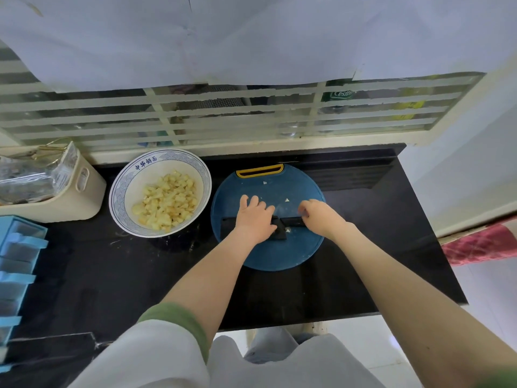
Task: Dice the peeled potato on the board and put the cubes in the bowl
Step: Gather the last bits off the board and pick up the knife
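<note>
Far left edge, a blue drawer unit (19, 247), partly out of view. Just right of it and farther back, a cream bin (84, 197) holding crumpled clear plastic. Next, a white bowl (117, 191) with a blue patterned rim, standing on the black counter (377, 247) just beside the board. Inside it is a heap of pale yellow potato cubes (167, 203), so most of the task's material appears to be already in the bowl. Right of the bowl, a round blue board (279, 256) with a yellow handle slot at its far edge. No whole potato shows on it. Left hand (256, 219): palm down on the board, fingers fairly straight and spread, lying over a black knife (291, 222) that rests flat and crosswise. A few small white potato scraps (287, 200) lie loose on the board, far of the knife and beside it. Right hand (321, 218): at the knife's right end, fingers curled and blurred; whether they grip the knife cannot be told. Handling, as judged: the cubes and scraps are light, wet and starchy, likely slippery and easily crushed. The scraps are too small for a firm hold, so they are best pinched gently between fingertips or swept together along the board and lifted over the bowl's near rim.
</note>
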